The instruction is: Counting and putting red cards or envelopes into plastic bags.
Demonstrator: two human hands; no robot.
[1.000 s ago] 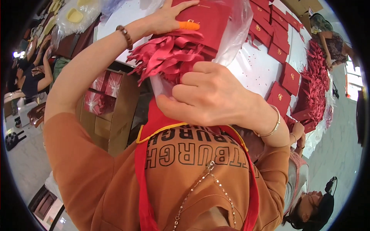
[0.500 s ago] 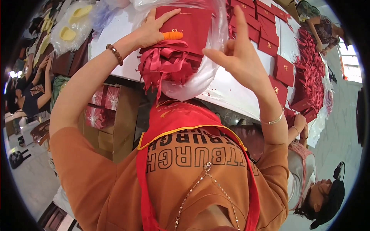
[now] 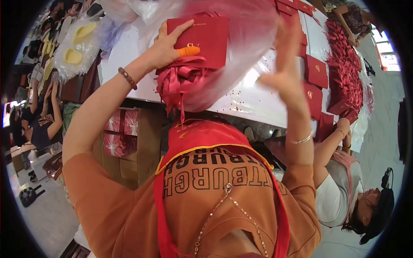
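Observation:
My left hand [image 3: 174, 45] lies spread on a stack of flat red ribboned gift bags [image 3: 211, 43] with a gold mark, its orange-wrapped thumb [image 3: 188, 51] across their lower part. Shiny red ribbons [image 3: 183, 79] hang in a bunch from the stack's near side, over the table edge. A clear plastic bag [image 3: 241, 51] lies loosely about the stack and spreads up to the right. Beside its right edge, my right hand [image 3: 288, 64] is raised and smeared by motion. Its fingers look stretched, the thumb apart; whether it touches the plastic I cannot tell.
Red bags [image 3: 316, 71] and a long heap of ribbons [image 3: 344, 64] cover the white table's right side. A person [image 3: 344, 189] works there. Yellow shoes [image 3: 73, 56] in plastic lie at left. Below the table stands a cardboard box [image 3: 148, 142] with red packages.
My right hand has moved right, away from the stack. The plastic has swung out with it, uncovering the stack's right side. My left hand stays on the red bags.

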